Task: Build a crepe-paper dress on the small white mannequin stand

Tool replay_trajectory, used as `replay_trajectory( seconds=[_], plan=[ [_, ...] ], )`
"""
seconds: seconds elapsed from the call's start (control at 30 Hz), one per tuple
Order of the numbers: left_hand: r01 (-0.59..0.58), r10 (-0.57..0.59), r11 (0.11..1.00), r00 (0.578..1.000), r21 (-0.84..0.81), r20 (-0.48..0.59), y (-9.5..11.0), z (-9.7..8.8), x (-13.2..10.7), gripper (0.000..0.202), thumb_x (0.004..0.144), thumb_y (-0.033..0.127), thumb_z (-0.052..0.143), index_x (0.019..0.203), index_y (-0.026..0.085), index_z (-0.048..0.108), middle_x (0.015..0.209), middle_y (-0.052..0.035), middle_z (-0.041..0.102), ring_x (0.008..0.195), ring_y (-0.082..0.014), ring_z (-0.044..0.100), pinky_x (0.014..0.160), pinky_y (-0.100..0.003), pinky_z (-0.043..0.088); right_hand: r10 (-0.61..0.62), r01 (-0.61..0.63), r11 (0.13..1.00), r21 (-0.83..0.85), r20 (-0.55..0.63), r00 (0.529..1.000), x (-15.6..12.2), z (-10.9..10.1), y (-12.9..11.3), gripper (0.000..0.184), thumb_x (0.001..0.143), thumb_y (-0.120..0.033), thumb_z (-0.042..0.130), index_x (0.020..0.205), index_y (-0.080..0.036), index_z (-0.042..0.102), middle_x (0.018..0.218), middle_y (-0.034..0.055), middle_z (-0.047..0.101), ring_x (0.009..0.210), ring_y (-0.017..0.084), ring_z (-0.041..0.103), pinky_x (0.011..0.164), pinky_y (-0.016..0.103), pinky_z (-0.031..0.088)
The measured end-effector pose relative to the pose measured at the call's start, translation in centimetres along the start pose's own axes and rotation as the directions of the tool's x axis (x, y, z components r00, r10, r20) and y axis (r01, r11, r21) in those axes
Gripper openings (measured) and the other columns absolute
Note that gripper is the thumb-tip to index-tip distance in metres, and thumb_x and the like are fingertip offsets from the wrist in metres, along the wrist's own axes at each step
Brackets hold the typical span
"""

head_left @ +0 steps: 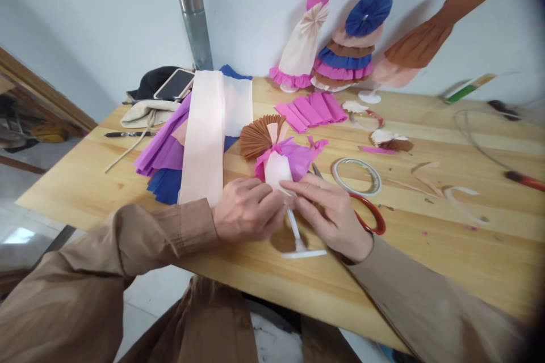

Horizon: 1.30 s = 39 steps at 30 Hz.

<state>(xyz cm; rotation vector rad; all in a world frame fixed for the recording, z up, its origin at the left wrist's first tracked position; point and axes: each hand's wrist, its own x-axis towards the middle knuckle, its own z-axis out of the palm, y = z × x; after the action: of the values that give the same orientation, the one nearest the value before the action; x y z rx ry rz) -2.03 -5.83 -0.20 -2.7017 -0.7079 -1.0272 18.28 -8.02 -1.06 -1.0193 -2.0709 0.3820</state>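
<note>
A small white dress form (277, 169) leans away from me at the table's front edge, its base (304, 253) towards me. Bright pink crepe paper (298, 156) wraps its upper part, and a pleated brown paper fan (260, 137) is beside it. My left hand (251, 210) is closed, fingers curled at the form's lower left edge. From the other side my right hand (330, 210) grips that lower edge between thumb and fingers. What lies between the fingertips is partly hidden. Red-handled scissors (377, 218) lie partly under my right hand.
A tape roll (356, 176), paper scraps (428, 181) and folded pink paper (313, 112) lie rightward and behind. Crepe sheets (202, 142), a phone (174, 85) and a thermos (195, 22) are at left. Several dressed forms (302, 45) stand along the wall. A glue gun's tip (525, 180) is far right.
</note>
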Motion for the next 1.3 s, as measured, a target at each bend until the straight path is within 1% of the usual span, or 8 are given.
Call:
replay_trajectory(
  seconds=[0.13,0.23,0.3,0.37,0.73,1.03,1.2,1.3],
  plan=[
    [0.300,-0.290,0.940,0.954,-0.163,0.082,-1.2,-0.6,0.5,0.028,0.095,0.028,0.043,0.072,0.016,0.053,0.057,0.0016,0.053,0.049,-0.0090,0.044,0.052,-0.024,0.035,0.114,-0.117,0.987,-0.108,-0.033,0.993,0.4,0.1,1.1,0.037,0.100,-0.030,0.040,0.121,-0.017,0.068,0.087,0.0073,0.064,0.076,0.019,0.062,0.068,0.032,0.050],
    [0.575,-0.508,0.790,0.809,-0.213,0.296,-1.8,-0.7,1.0,0.040,0.096,0.039,0.041,0.064,0.017,0.049,0.054,0.0028,0.046,0.050,-0.0084,0.038,0.052,-0.023,0.029,0.136,-0.127,0.968,-0.215,0.029,0.990,0.7,0.5,1.8,0.044,0.102,-0.036,0.035,0.126,-0.014,0.066,0.088,0.0093,0.064,0.077,0.021,0.062,0.068,0.034,0.050],
    [0.665,-0.550,0.718,0.723,-0.207,0.418,-2.0,-0.6,1.3,0.048,0.095,0.047,0.039,0.058,0.017,0.044,0.052,0.0028,0.041,0.051,-0.0087,0.035,0.052,-0.024,0.027,0.135,-0.114,0.961,-0.254,0.067,0.989,0.8,0.7,2.0,0.046,0.102,-0.036,0.035,0.128,-0.012,0.065,0.088,0.0102,0.064,0.078,0.021,0.061,0.068,0.034,0.050],
    [0.698,-0.546,0.683,0.684,-0.216,0.485,-2.1,-0.6,1.5,0.052,0.094,0.052,0.038,0.055,0.017,0.041,0.052,0.0031,0.038,0.051,-0.0087,0.033,0.053,-0.025,0.025,0.130,-0.105,0.954,-0.281,0.073,0.989,0.8,0.9,2.0,0.046,0.102,-0.034,0.035,0.131,-0.011,0.062,0.091,0.0111,0.064,0.080,0.022,0.061,0.070,0.035,0.051],
    [0.762,-0.570,0.580,0.632,-0.288,0.526,-2.3,-0.6,2.0,0.052,0.087,0.056,0.046,0.054,0.017,0.037,0.052,0.0043,0.036,0.053,-0.0082,0.034,0.053,-0.024,0.025,0.001,0.020,0.879,-0.477,0.043,0.999,1.7,1.7,1.2,0.044,0.097,-0.038,0.047,0.124,-0.007,0.063,0.105,0.0173,0.062,0.094,0.031,0.054,0.077,0.045,0.046],
    [0.794,-0.616,0.557,0.592,-0.245,0.519,-2.3,0.3,1.7,0.033,0.079,0.034,0.057,0.057,0.016,0.042,0.054,0.0049,0.040,0.054,-0.0077,0.037,0.054,-0.023,0.027,-0.004,0.020,0.905,-0.425,0.039,0.999,2.0,1.6,1.3,0.042,0.095,-0.037,0.050,0.122,-0.008,0.064,0.108,0.0189,0.062,0.097,0.033,0.056,0.078,0.050,0.049],
    [0.806,-0.613,0.517,0.584,-0.289,0.533,-2.6,0.6,1.3,0.025,0.081,0.031,0.056,0.061,0.016,0.050,0.059,0.0034,0.046,0.056,-0.0083,0.040,0.054,-0.023,0.028,0.002,-0.025,0.975,-0.220,-0.102,0.995,1.9,1.0,1.6,0.026,0.096,-0.027,0.053,0.114,-0.014,0.067,0.104,0.0137,0.065,0.098,0.027,0.061,0.085,0.045,0.052],
    [0.807,-0.612,0.499,0.586,-0.315,0.532,-2.6,0.6,1.3,0.025,0.081,0.030,0.055,0.061,0.016,0.050,0.059,0.0032,0.046,0.056,-0.0084,0.041,0.054,-0.022,0.029,-0.020,-0.002,0.975,-0.223,-0.099,0.995,1.7,1.1,1.9,0.025,0.095,-0.020,0.052,0.114,-0.016,0.068,0.107,0.0132,0.067,0.101,0.026,0.062,0.086,0.045,0.053]
  ],
)
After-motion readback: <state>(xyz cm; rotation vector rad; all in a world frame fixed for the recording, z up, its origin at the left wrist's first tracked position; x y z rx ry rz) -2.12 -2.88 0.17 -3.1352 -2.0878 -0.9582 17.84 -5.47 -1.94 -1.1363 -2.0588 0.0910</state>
